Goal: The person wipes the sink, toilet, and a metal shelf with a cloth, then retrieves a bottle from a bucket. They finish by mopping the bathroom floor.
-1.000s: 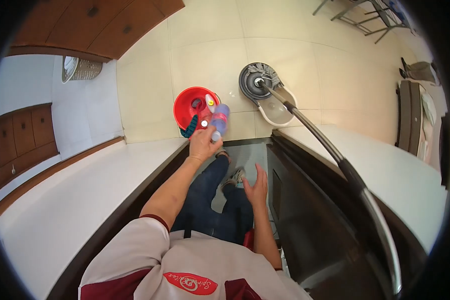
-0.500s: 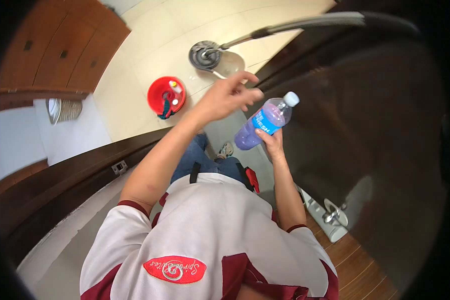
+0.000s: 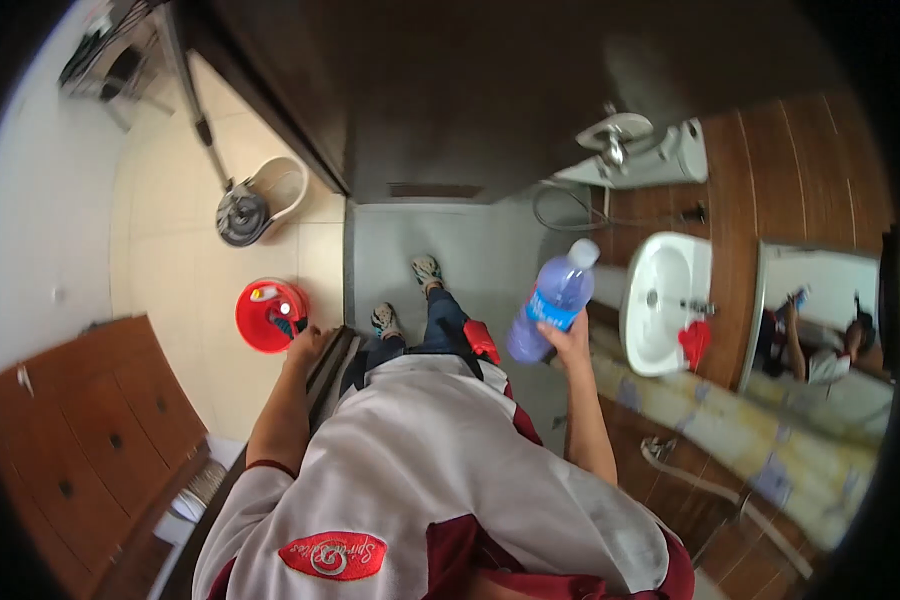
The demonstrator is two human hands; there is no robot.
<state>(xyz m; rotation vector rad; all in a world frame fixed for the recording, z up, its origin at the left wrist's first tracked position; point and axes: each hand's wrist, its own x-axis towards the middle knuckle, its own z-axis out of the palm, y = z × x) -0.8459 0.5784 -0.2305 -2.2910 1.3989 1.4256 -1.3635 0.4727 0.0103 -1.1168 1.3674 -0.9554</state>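
Note:
My right hand (image 3: 567, 340) grips a large clear plastic bottle (image 3: 555, 300) by its lower half, fingers wrapped round the blue label. The bottle holds a purple liquid, carries a white cap and leans to the right. My left hand (image 3: 310, 345) is out to the left beside a dark wooden frame edge (image 3: 335, 365). Its fingers look bent but are small and blurred, so I cannot make out what, if anything, they hold. Just past it in the view is a red bucket (image 3: 253, 333) on the floor, with a small white bottle (image 3: 264, 294) and a dark cloth inside.
A dark door (image 3: 420, 100) stands across the front. Beyond the doorway are a spin mop bucket (image 3: 288, 180) with a mop (image 3: 240, 212) and a wooden cabinet (image 3: 80, 450). To my right are a white washbasin (image 3: 642, 330) with a red cloth (image 3: 694, 344), a mirror (image 3: 820, 330) and a toilet (image 3: 670, 160).
My view has swung to the right, bringing the washbasin and mirror in. My left hand has moved from near the bottle and door to the wooden frame edge. The bottle stays in my right hand.

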